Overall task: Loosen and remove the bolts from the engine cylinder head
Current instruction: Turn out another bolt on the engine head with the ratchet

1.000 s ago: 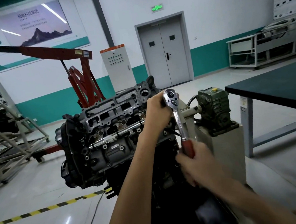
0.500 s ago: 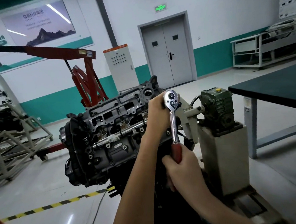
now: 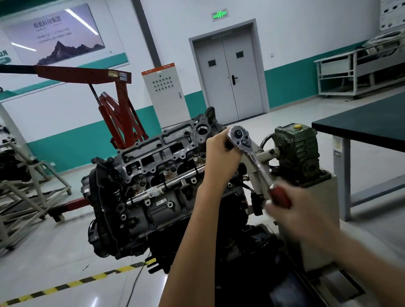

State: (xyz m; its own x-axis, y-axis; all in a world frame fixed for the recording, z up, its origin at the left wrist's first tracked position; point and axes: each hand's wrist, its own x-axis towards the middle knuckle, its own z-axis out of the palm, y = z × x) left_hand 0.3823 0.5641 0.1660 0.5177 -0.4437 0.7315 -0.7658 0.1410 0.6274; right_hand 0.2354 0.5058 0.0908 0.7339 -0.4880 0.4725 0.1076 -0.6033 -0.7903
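At 5 o'clock of the view, nearest the camera, the person's right hand (image 3: 294, 210) is motion-blurred, its fingers wrapped round the red grip of a ratchet wrench (image 3: 257, 165). The chrome shank slants up toward 11 o'clock to the round head, where the left hand (image 3: 221, 158) curls tightly against the head's left side; the bolt beneath is hidden by this hand. The wrench meets the engine cylinder head (image 3: 161, 161) at its right end, near the centre of the view. The head faces the camera, tilted on its stand. Just at 3 o'clock of the wrench sits a green gearbox (image 3: 297, 151). Farther at 3 o'clock stands a dark-topped table (image 3: 374, 122). Behind the engine, at 10 o'clock, rises a red engine hoist (image 3: 119, 111), with a grey double door (image 3: 230, 79) at 12 o'clock.
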